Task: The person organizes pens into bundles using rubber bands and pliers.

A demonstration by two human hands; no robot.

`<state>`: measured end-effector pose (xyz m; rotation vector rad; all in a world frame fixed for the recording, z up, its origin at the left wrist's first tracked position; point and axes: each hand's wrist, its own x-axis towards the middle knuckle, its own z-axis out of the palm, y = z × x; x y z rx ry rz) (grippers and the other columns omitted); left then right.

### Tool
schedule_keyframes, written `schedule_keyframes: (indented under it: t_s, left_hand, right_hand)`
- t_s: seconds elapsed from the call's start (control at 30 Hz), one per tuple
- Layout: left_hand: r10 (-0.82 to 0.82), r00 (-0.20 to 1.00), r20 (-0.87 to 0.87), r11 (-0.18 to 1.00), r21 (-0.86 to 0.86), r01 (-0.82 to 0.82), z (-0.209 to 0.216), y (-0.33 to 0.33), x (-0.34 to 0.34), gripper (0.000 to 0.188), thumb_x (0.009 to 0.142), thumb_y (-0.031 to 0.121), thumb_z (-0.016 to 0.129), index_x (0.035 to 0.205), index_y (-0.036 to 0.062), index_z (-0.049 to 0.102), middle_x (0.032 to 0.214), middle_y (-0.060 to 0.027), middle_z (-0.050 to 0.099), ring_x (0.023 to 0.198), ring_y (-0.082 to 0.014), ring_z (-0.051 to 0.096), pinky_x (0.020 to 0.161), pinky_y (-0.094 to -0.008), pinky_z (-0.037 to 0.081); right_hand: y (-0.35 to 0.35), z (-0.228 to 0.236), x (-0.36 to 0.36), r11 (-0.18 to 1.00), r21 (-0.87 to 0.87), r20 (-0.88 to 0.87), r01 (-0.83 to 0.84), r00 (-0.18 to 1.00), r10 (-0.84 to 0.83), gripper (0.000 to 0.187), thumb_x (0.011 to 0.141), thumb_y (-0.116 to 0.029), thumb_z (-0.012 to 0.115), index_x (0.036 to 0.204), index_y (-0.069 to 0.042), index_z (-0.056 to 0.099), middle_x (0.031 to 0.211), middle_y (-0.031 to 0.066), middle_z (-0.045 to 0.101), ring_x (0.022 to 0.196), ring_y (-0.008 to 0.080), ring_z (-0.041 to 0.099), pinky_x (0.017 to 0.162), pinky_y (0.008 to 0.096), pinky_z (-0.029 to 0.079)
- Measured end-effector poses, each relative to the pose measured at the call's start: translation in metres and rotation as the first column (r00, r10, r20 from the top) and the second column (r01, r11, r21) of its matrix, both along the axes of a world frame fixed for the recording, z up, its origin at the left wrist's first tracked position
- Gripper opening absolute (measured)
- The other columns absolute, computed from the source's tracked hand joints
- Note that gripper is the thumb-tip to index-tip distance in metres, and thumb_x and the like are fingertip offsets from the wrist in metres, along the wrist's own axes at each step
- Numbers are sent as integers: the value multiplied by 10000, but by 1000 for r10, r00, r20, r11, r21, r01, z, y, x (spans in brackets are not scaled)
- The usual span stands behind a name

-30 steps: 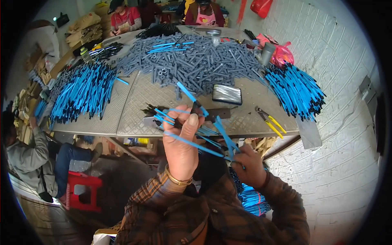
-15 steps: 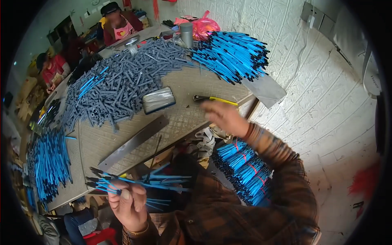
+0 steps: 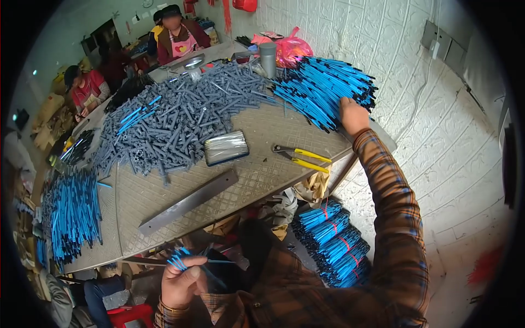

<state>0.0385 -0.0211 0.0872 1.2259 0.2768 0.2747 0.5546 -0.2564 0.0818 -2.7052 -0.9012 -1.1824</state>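
Observation:
A small bunch of thin blue rods (image 3: 179,259) is pinched in my left hand (image 3: 185,285), held low in front of my body just off the table's near edge. Part of the bunch is hidden by the fingers. At the far right, my right hand (image 3: 355,116) reaches to the edge of a large heap of blue rods with black ends (image 3: 331,85). Its fingers are curled onto the rods there, and their tips are partly out of sight. Yellow-handled pliers (image 3: 303,157) lie open on the table, nearer to me than that heap.
A big mound of grey plastic pieces (image 3: 169,117) covers the table's middle. Nearer lie a tray of thin pale pins (image 3: 226,146) and a flat metal bar (image 3: 188,202). More blue rods (image 3: 76,213) lie left; tied bundles (image 3: 333,240) sit below right. Two people work beyond.
My right hand has gone from above the pliers outward to the blue rod heap. My left hand stays low, its rods now turned more end-on. The whole view has shifted slightly.

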Motion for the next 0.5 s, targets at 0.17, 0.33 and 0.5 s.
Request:
schedule_keyframes:
  t_s: [0.17, 0.33, 0.5]
  left_hand:
    - [147, 984, 99, 964, -238, -120, 5, -23, 26, 302, 881, 164, 503, 1114, -27, 510, 1049, -231, 577, 907, -285, 603, 806, -359, 473]
    - [403, 886, 230, 886, -342, -314, -3, -20, 54, 273, 872, 92, 511, 1132, 10, 500, 1097, -190, 562, 1023, -272, 549, 878, -353, 431]
    - [662, 588, 464, 749, -374, -548, 9, -8, 96, 176, 844, 52, 556, 1015, 34, 517, 986, -105, 582, 860, -189, 565, 774, -309, 454]
  right_hand:
    - [21, 20, -50, 977, 105, 34, -183, 983, 180, 102, 846, -161, 492, 872, -65, 515, 736, 137, 567, 629, 310, 579, 513, 392, 461]
    - [52, 20, -139, 834, 201, 28, -514, 854, 519, 168, 827, -86, 537, 988, -47, 518, 727, 167, 528, 618, 356, 538, 522, 418, 426]
    - [58, 0, -256, 762, 129, -249, -634, 723, 644, 203, 786, -66, 539, 985, -34, 523, 781, 170, 529, 674, 352, 525, 569, 431, 412]
